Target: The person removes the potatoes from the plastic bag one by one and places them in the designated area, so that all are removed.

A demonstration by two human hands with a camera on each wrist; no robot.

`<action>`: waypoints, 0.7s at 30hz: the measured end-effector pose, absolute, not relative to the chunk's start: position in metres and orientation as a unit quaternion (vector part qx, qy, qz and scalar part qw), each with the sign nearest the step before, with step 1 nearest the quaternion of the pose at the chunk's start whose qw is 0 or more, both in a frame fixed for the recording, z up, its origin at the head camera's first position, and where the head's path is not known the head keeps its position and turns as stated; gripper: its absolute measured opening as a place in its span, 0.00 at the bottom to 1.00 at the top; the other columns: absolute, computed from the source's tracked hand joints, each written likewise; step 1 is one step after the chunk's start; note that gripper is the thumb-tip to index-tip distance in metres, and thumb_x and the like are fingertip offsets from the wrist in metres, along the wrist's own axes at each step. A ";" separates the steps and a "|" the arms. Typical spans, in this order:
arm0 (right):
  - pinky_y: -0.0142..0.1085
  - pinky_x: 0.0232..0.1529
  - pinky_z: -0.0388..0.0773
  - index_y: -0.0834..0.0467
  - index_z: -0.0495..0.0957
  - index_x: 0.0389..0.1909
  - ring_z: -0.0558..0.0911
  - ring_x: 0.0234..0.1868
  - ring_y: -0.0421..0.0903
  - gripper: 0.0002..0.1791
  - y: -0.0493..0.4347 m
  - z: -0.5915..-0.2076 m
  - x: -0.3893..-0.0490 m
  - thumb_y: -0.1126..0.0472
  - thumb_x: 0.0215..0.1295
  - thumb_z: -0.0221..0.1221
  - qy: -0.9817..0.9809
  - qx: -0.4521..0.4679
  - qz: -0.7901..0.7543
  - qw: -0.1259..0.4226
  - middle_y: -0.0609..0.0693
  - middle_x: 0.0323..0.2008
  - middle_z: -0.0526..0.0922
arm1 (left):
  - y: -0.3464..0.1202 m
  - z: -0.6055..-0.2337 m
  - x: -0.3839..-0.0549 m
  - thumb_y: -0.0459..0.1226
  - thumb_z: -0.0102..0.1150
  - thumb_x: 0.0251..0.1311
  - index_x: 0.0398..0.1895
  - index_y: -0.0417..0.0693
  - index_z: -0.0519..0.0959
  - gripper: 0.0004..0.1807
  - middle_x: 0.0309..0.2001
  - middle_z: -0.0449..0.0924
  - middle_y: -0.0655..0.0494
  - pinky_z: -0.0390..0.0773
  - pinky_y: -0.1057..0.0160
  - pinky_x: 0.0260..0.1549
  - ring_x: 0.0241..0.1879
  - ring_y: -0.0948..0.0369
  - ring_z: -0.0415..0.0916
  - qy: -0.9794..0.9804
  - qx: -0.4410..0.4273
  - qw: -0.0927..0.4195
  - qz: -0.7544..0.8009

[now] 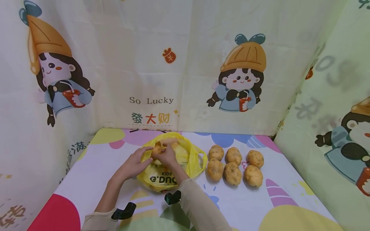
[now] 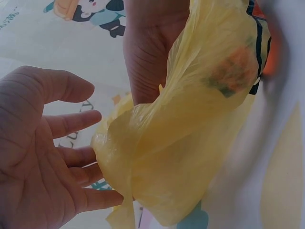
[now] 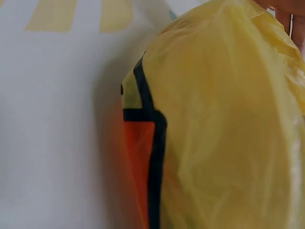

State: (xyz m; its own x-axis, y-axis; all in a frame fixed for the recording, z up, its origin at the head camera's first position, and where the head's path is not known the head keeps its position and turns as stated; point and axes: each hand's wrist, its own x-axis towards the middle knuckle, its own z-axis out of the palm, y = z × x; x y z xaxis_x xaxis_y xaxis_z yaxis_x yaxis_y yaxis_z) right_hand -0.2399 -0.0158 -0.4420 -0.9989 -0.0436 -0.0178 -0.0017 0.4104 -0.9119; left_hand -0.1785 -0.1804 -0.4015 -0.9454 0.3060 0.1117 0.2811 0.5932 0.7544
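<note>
A thin yellow plastic bag (image 1: pixel 190 157) with black print sits on the table, its mouth spread upward. My right hand (image 1: pixel 166 156) reaches into the mouth and grips a brown potato (image 1: pixel 156 149) there; the bag wall hides that hand's fingers in both wrist views. At the bag's left rim is my left hand (image 1: pixel 135 162). Seen from the left wrist, its fingers (image 2: pixel 71 126) are spread and loosely extended, with the lower fingertips right at the yellow plastic. More pale, rounded contents (image 1: pixel 179 150) show inside the bag.
Right of the bag, several potatoes (image 1: pixel 232 173) lie on the table in two rows. A patterned cloth (image 1: pixel 231 208) covers the tabletop. Printed fabric walls (image 1: pixel 188 80) stand behind and at both sides.
</note>
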 end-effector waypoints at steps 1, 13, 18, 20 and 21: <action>0.44 0.50 0.82 0.66 0.66 0.70 0.82 0.51 0.55 0.42 -0.016 -0.442 -0.239 0.57 0.56 0.71 0.841 -0.014 -0.540 0.021 0.62 0.53 0.81 | -0.181 -0.402 -0.179 0.38 0.53 0.74 0.73 0.38 0.66 0.28 0.73 0.64 0.35 0.59 0.32 0.69 0.75 0.36 0.55 0.892 0.165 0.015 0.421; 0.39 0.47 0.83 0.64 0.72 0.63 0.81 0.51 0.51 0.34 -0.017 -0.447 -0.241 0.58 0.57 0.72 0.841 -0.017 -0.541 0.021 0.57 0.51 0.81 | -0.180 -0.404 -0.178 0.39 0.53 0.74 0.73 0.39 0.66 0.27 0.73 0.65 0.37 0.60 0.32 0.69 0.75 0.37 0.56 0.891 0.164 0.018 0.424; 0.39 0.46 0.83 0.64 0.73 0.58 0.81 0.49 0.49 0.30 -0.016 -0.447 -0.240 0.59 0.57 0.73 0.835 -0.019 -0.550 0.015 0.55 0.49 0.81 | -0.180 -0.403 -0.178 0.39 0.53 0.74 0.73 0.39 0.66 0.27 0.73 0.65 0.37 0.60 0.32 0.69 0.75 0.37 0.55 0.890 0.165 0.017 0.425; 0.39 0.46 0.83 0.64 0.73 0.57 0.82 0.49 0.49 0.29 -0.016 -0.446 -0.239 0.60 0.56 0.73 0.832 -0.020 -0.554 0.013 0.55 0.49 0.81 | -0.180 -0.403 -0.178 0.39 0.53 0.74 0.73 0.39 0.66 0.28 0.73 0.65 0.37 0.59 0.32 0.69 0.75 0.37 0.55 0.890 0.167 0.015 0.423; 0.39 0.46 0.83 0.64 0.74 0.56 0.82 0.49 0.49 0.29 -0.016 -0.446 -0.239 0.60 0.56 0.73 0.831 -0.021 -0.555 0.011 0.55 0.49 0.81 | -0.180 -0.403 -0.178 0.40 0.53 0.74 0.73 0.39 0.66 0.28 0.73 0.65 0.37 0.59 0.32 0.69 0.75 0.37 0.55 0.891 0.168 0.014 0.422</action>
State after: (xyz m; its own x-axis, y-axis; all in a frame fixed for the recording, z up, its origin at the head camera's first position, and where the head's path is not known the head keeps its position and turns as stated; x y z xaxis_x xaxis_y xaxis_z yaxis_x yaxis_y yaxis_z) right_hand -0.2387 -0.0158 -0.4458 -0.9989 -0.0466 0.0045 -0.0219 0.3822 -0.9238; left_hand -0.1785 -0.1803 -0.4030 -0.9430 0.3113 0.1178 0.2883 0.5868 0.7567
